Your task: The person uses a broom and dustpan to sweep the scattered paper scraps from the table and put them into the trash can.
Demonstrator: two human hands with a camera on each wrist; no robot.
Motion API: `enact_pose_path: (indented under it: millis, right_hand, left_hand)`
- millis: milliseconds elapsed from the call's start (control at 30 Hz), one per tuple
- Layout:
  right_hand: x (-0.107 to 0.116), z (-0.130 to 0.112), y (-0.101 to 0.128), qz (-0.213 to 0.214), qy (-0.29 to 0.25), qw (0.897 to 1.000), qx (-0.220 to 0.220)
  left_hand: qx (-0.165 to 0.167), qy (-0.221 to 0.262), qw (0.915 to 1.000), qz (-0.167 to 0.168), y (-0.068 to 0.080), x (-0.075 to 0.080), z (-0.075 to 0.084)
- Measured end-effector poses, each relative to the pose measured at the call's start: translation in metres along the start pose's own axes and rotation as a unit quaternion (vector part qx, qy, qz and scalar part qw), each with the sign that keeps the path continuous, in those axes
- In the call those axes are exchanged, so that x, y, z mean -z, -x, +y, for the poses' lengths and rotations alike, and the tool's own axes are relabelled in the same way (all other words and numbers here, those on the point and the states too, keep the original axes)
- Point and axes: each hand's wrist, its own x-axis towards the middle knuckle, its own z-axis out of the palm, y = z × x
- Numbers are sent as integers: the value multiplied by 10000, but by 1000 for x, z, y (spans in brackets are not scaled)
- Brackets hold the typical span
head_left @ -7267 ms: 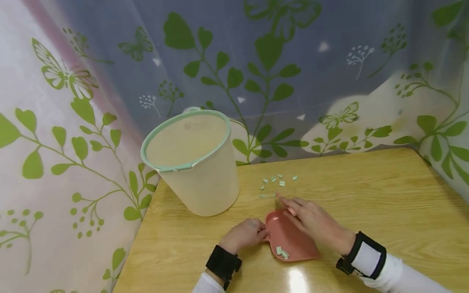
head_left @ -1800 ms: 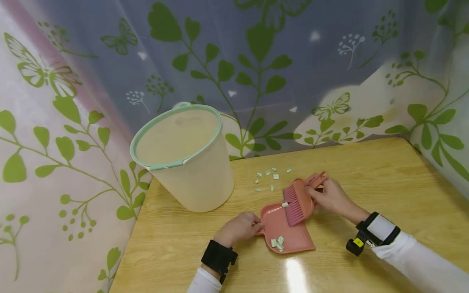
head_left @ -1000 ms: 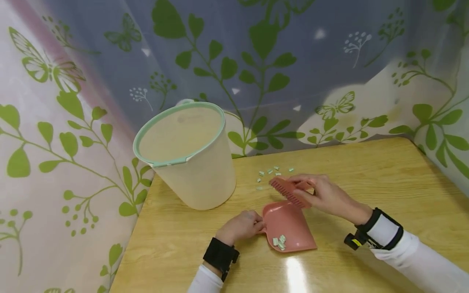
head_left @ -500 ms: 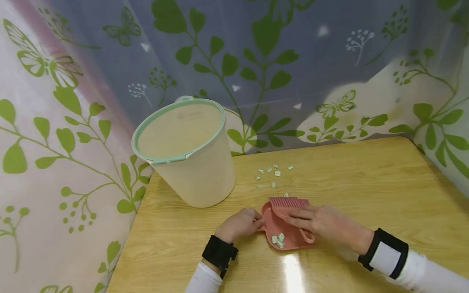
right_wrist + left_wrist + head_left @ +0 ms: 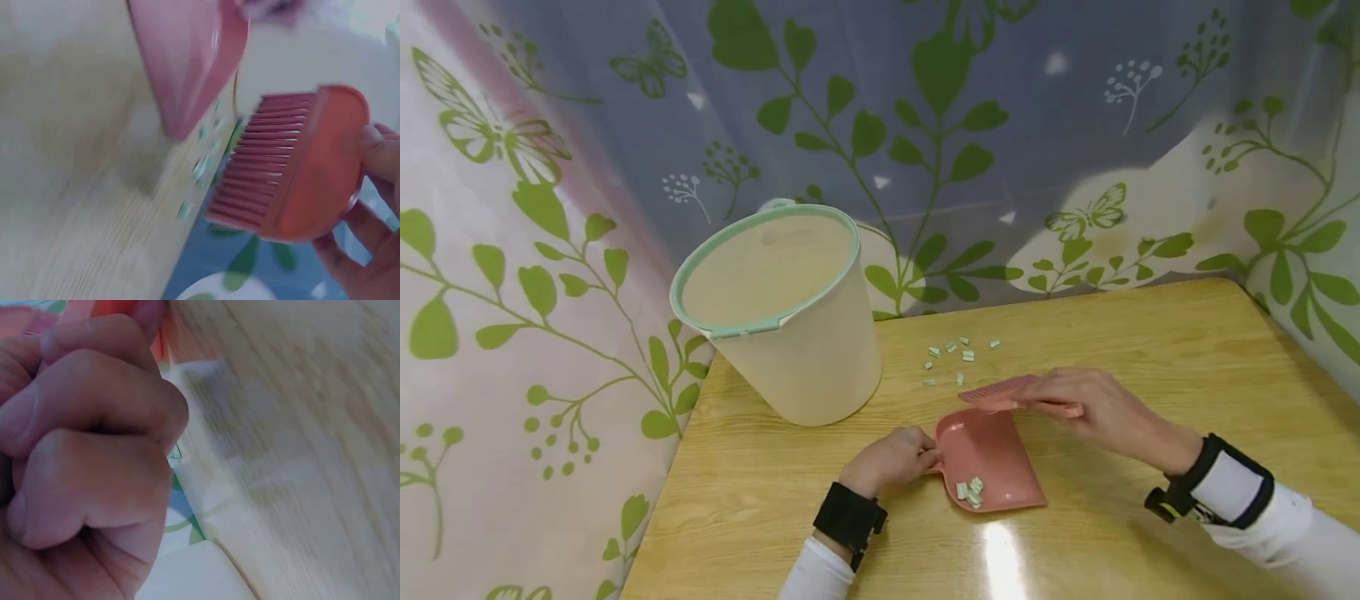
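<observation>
At the left edge of the head view hangs a curtain [image 5: 512, 275] printed with green leaves and butterflies, and it runs on behind the table across the whole upper part of the frame. Left of centre, on the far left corner of the wooden table [image 5: 1150, 350], stands a cream bucket [image 5: 790, 325] with a pale green rim, tilted a little toward the camera. Below it and slightly right, in the lower middle of the frame, the left hand [image 5: 891, 458] lies on the table with a black band on its wrist; its fingers are curled tight and pinch the left edge of a pink dustpan [image 5: 992, 454]. The left wrist view shows the same fist [image 5: 81, 437] closed up, with a bit of pink at the top. The dustpan rests flat on the table just right of that hand, and a few pale green scraps [image 5: 972, 492] lie in it near its lower edge. Above the dustpan, toward the middle of the frame, more green scraps [image 5: 958, 357] are scattered on the bare wood, well apart from the bucket. Right of centre, the right hand [image 5: 1093, 408] grips a small pink brush [image 5: 1000, 392], held above the upper rim of the dustpan with its head pointing left; the fingers wrap its handle. In the right wrist view the brush [image 5: 294, 169] fills the right half, bristles pointing left, fingers [image 5: 369, 187] clamped on its back, the dustpan [image 5: 187, 56] blurred at upper left.
</observation>
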Motion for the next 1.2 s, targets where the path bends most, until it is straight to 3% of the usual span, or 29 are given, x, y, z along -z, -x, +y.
enact_pose_path:
  millis: [200, 367, 533, 633, 767, 900, 1033, 1200]
  right_hand:
    - [-6, 51, -11, -653, -701, 9948, -339]
    - [8, 68, -2, -964, -1153, 9877, -424]
    - [41, 73, 15, -1163, -1269, 9817, -817]
    - [48, 70, 23, -1060, -1159, 9826, -994]
    - [35, 66, 24, -571, -858, 9895, -1017]
    - [10, 66, 13, -265, -821, 9945, -590]
    - [-2, 68, -3, -496, -853, 9949, -228]
    - [14, 69, 3, -969, -734, 9914, -477]
  left_hand:
    - [26, -298, 9995, 78, 1, 3, -1]
    - [-52, -183, 9998, -16, -1, 5, 2]
    - [102, -73, 9999, -63, -1, 3, 5]
    - [87, -164, 9998, -96, 0, 1, 4]
    - [-25, -253, 9995, -159, -1, 1, 1]
    - [13, -168, 9998, -115, -1, 1, 0]
    - [38, -115, 9999, -65, 0, 3, 0]
    - [17, -206, 9997, -128, 0, 3, 0]
